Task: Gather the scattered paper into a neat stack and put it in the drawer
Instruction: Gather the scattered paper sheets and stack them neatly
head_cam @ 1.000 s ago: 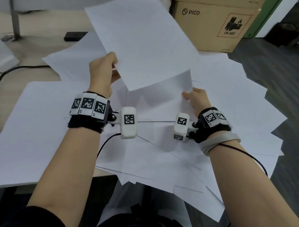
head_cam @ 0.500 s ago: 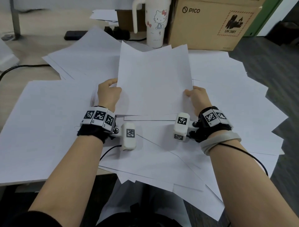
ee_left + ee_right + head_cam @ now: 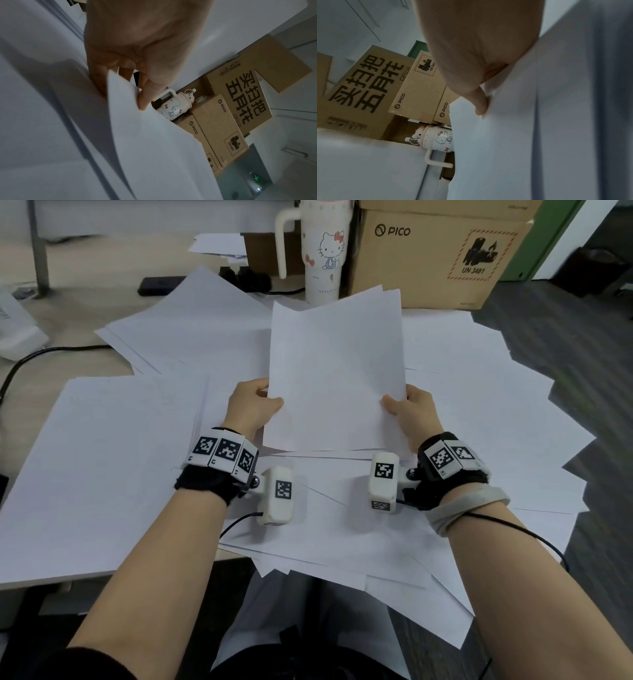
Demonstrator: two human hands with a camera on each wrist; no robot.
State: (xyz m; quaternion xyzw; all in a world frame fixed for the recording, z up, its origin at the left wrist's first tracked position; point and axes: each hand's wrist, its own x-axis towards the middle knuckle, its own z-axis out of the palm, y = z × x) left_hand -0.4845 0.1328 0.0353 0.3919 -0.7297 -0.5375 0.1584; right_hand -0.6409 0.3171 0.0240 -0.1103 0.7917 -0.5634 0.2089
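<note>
- Head view: left hand [image 3: 251, 405] and right hand [image 3: 412, 409] hold a small stack of paper [image 3: 337, 371] by its side edges at frame centre, above the scattered sheets [image 3: 102, 457] covering the surface.
- Left wrist view: each grip pinches the paper, thumb in front and fingers [image 3: 99, 79] behind; stacked cardboard boxes [image 3: 223, 128] at right.
- Right wrist view: a cartoon-cat mug [image 3: 436, 139] shows at lower centre.

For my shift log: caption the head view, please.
Both hands, left and right, hold a small paper stack upright over scattered sheets on the desk.

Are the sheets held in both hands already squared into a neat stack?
Not yet. The held sheets show staggered corners at the top edge, while the left hand and right hand grip their sides.
</note>
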